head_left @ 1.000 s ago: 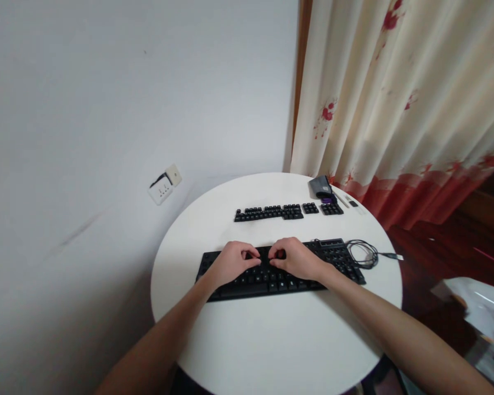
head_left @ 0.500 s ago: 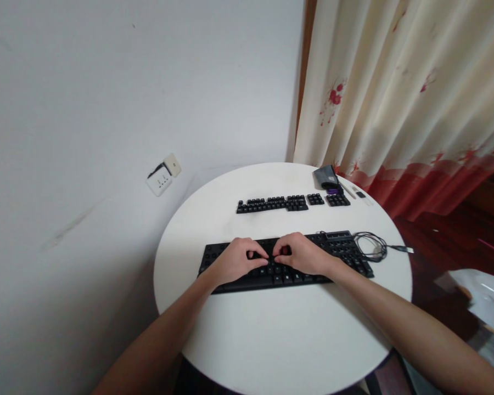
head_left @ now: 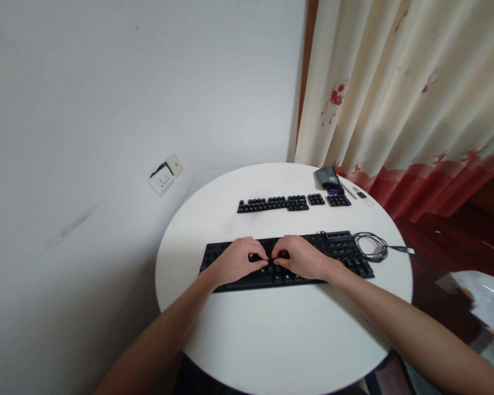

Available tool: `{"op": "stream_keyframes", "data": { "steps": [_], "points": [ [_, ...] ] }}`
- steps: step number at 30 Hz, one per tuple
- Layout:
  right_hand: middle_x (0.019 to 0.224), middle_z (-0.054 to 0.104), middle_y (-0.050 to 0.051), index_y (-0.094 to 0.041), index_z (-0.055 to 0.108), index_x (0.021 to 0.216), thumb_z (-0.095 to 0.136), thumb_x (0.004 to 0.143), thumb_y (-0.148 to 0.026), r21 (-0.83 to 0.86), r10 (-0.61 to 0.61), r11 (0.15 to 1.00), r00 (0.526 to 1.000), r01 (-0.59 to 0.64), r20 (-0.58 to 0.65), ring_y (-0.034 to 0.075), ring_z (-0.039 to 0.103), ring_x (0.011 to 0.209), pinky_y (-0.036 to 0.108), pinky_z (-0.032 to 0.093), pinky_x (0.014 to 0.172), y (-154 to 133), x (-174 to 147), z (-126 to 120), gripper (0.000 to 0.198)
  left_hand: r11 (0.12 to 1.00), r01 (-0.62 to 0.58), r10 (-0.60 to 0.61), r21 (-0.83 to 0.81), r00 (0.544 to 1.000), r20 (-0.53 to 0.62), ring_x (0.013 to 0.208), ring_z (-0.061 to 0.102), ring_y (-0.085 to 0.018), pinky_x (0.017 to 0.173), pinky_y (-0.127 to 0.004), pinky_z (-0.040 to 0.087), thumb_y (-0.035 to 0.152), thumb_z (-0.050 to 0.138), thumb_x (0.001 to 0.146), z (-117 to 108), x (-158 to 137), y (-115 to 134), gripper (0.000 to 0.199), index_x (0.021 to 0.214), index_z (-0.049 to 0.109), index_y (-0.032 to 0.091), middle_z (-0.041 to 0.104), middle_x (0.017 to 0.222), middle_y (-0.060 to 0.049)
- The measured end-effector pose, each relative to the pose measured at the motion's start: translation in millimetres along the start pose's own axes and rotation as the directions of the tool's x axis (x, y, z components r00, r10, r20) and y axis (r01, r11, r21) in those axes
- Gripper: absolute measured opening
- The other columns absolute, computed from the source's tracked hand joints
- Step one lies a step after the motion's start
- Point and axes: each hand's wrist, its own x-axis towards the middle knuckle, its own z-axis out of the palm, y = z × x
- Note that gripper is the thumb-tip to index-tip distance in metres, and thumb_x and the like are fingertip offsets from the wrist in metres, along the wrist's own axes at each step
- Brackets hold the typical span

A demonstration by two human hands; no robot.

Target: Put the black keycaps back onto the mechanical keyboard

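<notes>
So, starting close in: stretched across a bare near part of the round white worktop (head_left: 288, 329), on this side of the fingers, with both forearms low. Next, coming to the black keyboard (head_left: 286, 278), lying flat, directly beneath the fingers and running out to either side of them. Low over its middle with the left hand (head_left: 239, 259), thumb and forefinger curved toward each other, tips all but meeting at the keys. Just beside it, across a narrow gap, matching that with the right hand (head_left: 300, 258), thumb and forefinger drawn close together too. Pinching a key, or merely touching one? Too dark and small to tell, at either set of fingers. Out to the right of the fingers, past the keyboard's end, over to a looped black cable (head_left: 382, 257). Beyond the fingers, well apart from them, on to a long block of black keycaps (head_left: 275, 203), then two smaller blocks alongside. Farther on, beyond and right of the fingers, up to a dark grey pouch (head_left: 327, 177). Farthest off, away to the right, out to a cream curtain (head_left: 395, 109) with a red hem.
</notes>
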Motion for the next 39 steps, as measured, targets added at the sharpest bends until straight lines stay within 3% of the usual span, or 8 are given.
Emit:
{"op": "stream_keyframes", "data": {
  "steps": [7,16,25,34,39],
  "points": [
    [0.085,0.071,0.004,-0.02,0.072,0.088,0.068,0.081,-0.015,-0.125,-0.087,0.988,0.996,0.086,-0.003,0.02,0.062,0.087,0.029,0.044,0.08,-3,-2,4,0.009,0.987,-0.061,0.058,0.149,0.998,0.024,0.084,0.062,-0.017,0.086,-0.033,0.045,0.023,0.069,0.085,1,0,1,0.004,0.082,0.071,0.021,0.073,0.088,0.0],
    [0.086,0.07,0.005,-0.019,0.072,0.089,0.065,0.084,-0.015,-0.125,-0.105,0.986,0.994,0.106,0.022,0.02,0.062,0.089,0.03,0.045,0.082,-3,-1,2,0.01,0.984,-0.091,0.08,0.156,0.994,0.073,0.086,0.059,-0.017,0.086,-0.033,0.044,0.029,0.064,0.09,-3,-1,4,0.013,0.083,0.073,0.021,0.072,0.09,-0.002],
    [0.097,0.068,0.007,-0.018,0.074,0.092,0.048,0.073,0.004,-0.165,-0.151,0.973,0.986,0.162,0.077,0.02,0.061,0.098,0.03,0.044,0.085,-9,-6,-8,0.04,0.982,-0.059,0.052,0.178,0.998,0.044,0.086,0.057,-0.017,0.082,-0.03,0.044,0.028,0.059,0.091,-6,-5,8,0.021,0.077,0.072,0.02,0.064,0.087,-0.003],
    [0.087,0.066,0.007,-0.019,0.076,0.093,0.05,0.076,0.001,-0.325,-0.136,0.931,0.983,0.169,0.121,0.02,0.059,0.086,0.029,0.039,0.071,-17,-8,-9,0.037,0.96,-0.081,0.056,0.269,0.994,0.098,0.08,0.055,-0.016,0.075,-0.028,0.042,0.027,0.059,0.091,-6,-6,8,0.021,0.078,0.073,0.021,0.062,0.081,-0.002],
    [0.083,0.065,0.007,-0.018,0.075,0.081,0.052,0.077,-0.001,-0.369,-0.104,0.916,0.981,0.159,0.164,0.02,0.058,0.083,0.029,0.035,0.065,-22,-9,-9,0.029,0.953,-0.09,0.062,0.288,0.992,0.106,0.077,0.056,-0.015,0.073,-0.029,0.041,0.028,0.061,0.089,-5,-7,9,0.021,0.073,0.072,0.021,0.064,0.08,-0.001]
  ]
}}
